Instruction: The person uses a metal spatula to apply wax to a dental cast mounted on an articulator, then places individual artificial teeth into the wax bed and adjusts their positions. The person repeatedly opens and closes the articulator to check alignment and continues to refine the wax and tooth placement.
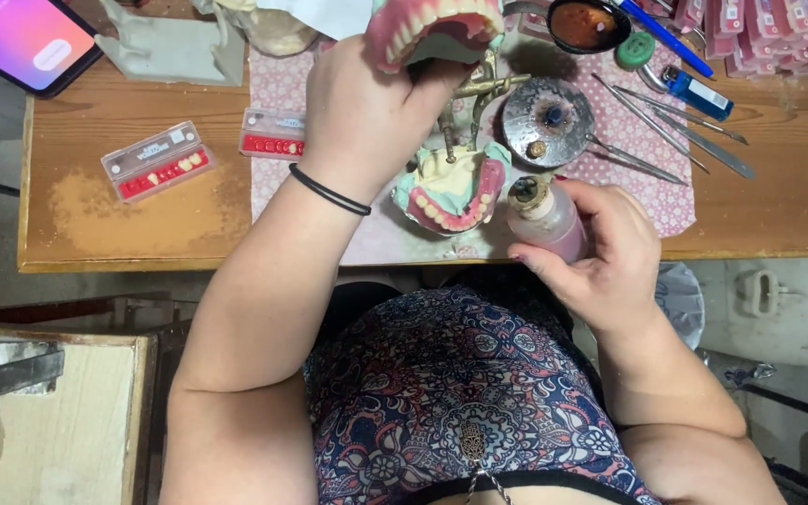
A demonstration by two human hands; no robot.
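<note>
Head view, looking straight down on a wooden surface (142, 224) with a patterned cloth (282, 84) over its middle.

Left hand (367, 112) at twelve o'clock, grip wrapped round the upper denture (437, 28), held raised and tilted back, teeth facing the camera. Directly below it at centre, the lower denture (451, 192) on its pale cast, open to view, with the brass hinge frame (479, 89) between the two. Right hand (600, 252) at four o'clock of the lower denture, grip pinching a small pink bottle (549, 220) near its neck, upright and just beside the cast; cap on or off, hard to tell from here.

Judged as mid-step: the two arches parted for access, liquid brought up but not yet tipped. Calling next for a short tilt of the bottle toward nine o'clock while holding the upper half steady.

Tight quarters at two o'clock: round metal dish (546, 122) just beside the bottle, thin steel instruments (666, 140) fanned beyond it. Near edge of the surface right under the right wrist, so little margin at six o'clock. More open room at nine o'clock, past the tooth cards (156, 161).
</note>
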